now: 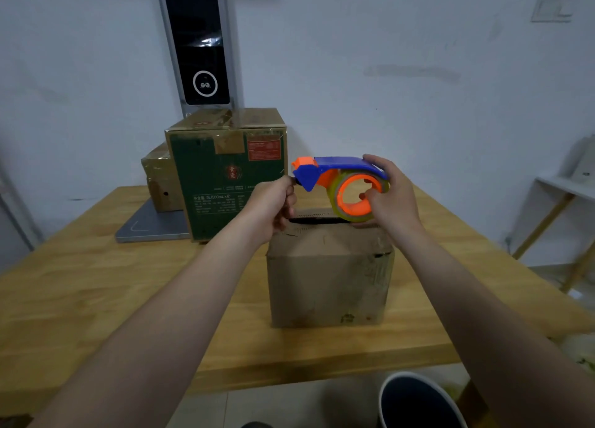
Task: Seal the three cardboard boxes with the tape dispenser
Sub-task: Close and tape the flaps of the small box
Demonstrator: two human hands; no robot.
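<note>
A blue and orange tape dispenser [338, 183] with a clear tape roll hangs in the air above a plain brown cardboard box [328, 276] on the wooden table [96, 299]. My right hand [389, 195] grips the dispenser round its roll end, thumb on top and fingers inside the orange core. My left hand [273, 208] pinches at the dispenser's front nose, where the tape end sits. The box's top flaps leave a dark gap under the dispenser. Behind, a taller green printed box [225, 179] stands with tape over its top. A smaller brown box [159, 183] sits partly hidden behind it.
A tall grey and black device [199, 41] on a flat metal base [151, 224] stands against the white wall behind the boxes. A dark round bin [418, 402] sits on the floor below the table's near edge. A white shelf [566, 202] stands at the right.
</note>
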